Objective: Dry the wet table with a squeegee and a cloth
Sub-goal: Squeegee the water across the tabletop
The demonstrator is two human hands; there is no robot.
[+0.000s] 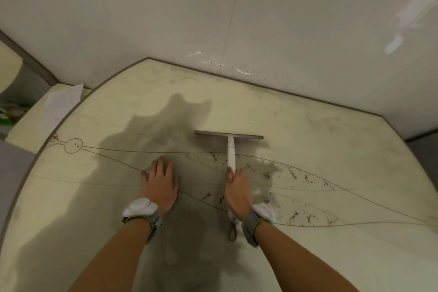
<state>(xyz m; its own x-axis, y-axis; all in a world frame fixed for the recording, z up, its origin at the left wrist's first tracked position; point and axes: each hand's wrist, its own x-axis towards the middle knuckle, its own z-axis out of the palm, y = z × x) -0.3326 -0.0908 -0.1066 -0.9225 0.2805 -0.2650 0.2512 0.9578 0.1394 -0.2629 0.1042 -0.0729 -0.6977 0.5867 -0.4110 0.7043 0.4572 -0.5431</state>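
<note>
A white squeegee [231, 147] lies with its grey blade across the cream table [308, 149], blade edge toward the far wall. My right hand [237, 191] grips the lower part of its white handle; a loop hangs from the handle end near my wrist. My left hand [161, 181] rests flat on the tabletop to the left, fingers straight and spread. The table shows thin drawn lines and dark specks around the handle. A white cloth-like sheet [62, 102] lies on a ledge at the far left.
A pale wall [237, 19] with a streak of water droplets closes off the table's far edge. The table's curved rim runs down the left side; a lower cream ledge [28, 130] and green items sit beyond it.
</note>
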